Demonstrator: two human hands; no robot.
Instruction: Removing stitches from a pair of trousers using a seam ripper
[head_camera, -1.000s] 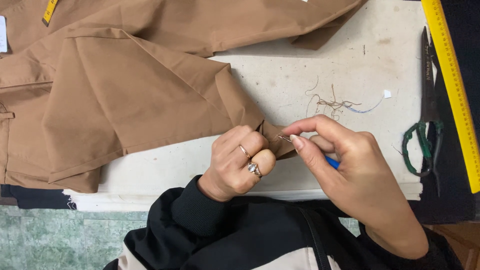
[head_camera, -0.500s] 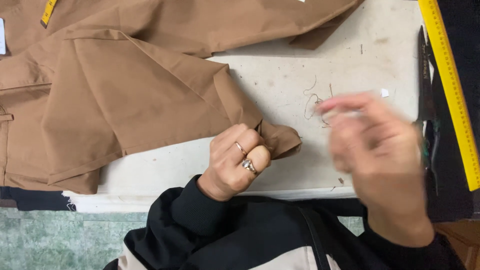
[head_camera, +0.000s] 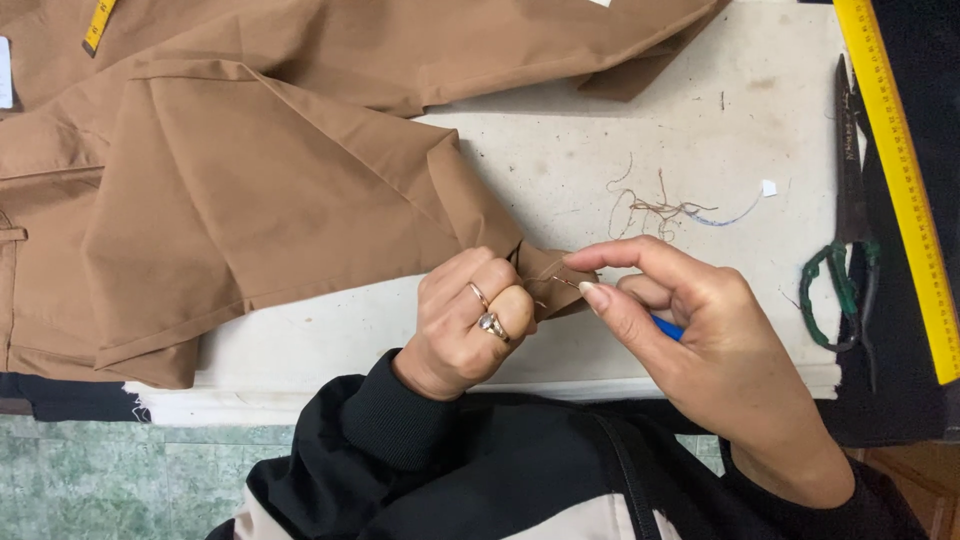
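Plain tan-brown woven cloth (head_camera: 300, 190) covers an off-white, scuffed tabletop (head_camera: 600, 150). A yellow ruler (head_camera: 900, 180) with black marks lies beside green-wrapped dark scissors (head_camera: 850, 260). The sleeves (head_camera: 400, 440) are black.

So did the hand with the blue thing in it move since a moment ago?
Yes. The right hand came back left, away from the yellow ruler, to the brown fabric corner pinched by the left hand.

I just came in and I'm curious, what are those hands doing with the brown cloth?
A person is working on a corner of the brown cloth on the table. The left hand grips that corner, and the right hand pinches something thin, like a needle, against it. Loose threads, scissors and a yellow ruler lie nearby.
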